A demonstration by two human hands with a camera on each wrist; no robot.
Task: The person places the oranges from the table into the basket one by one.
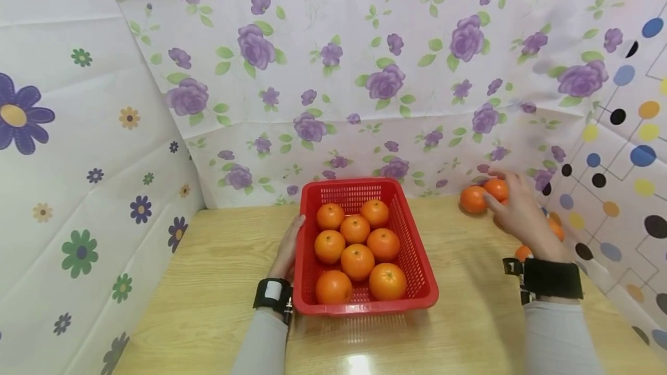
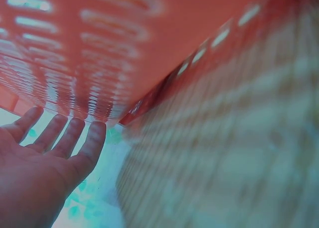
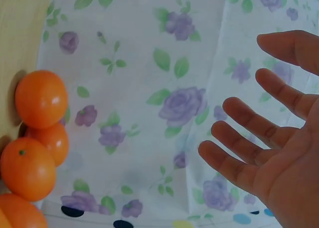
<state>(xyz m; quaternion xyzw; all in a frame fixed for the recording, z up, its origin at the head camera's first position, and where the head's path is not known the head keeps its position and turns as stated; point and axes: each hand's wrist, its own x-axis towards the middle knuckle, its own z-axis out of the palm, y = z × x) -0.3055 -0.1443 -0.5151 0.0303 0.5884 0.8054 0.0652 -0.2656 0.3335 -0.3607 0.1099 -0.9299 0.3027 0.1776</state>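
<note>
A red plastic basket (image 1: 366, 308) with slotted walls stands on the table, with several oranges (image 1: 357, 262) inside. My left hand (image 1: 286, 247) is at the basket's left side; in the left wrist view its straight fingers (image 2: 92, 143) reach the slotted wall. Over at the right, my right hand (image 1: 517, 207) hovers above a loose group of oranges (image 1: 473, 199) and partly hides them. In the right wrist view that hand (image 3: 284, 148) has spread fingers and holds nothing; the oranges (image 3: 41, 99) lie apart from it.
The wooden table (image 1: 229, 282) meets a flowered sheet (image 1: 333, 103) along its back edge. A daisy-patterned sheet (image 1: 104, 190) hangs at the left, a dotted one (image 1: 625, 190) at the right, close beside the loose oranges.
</note>
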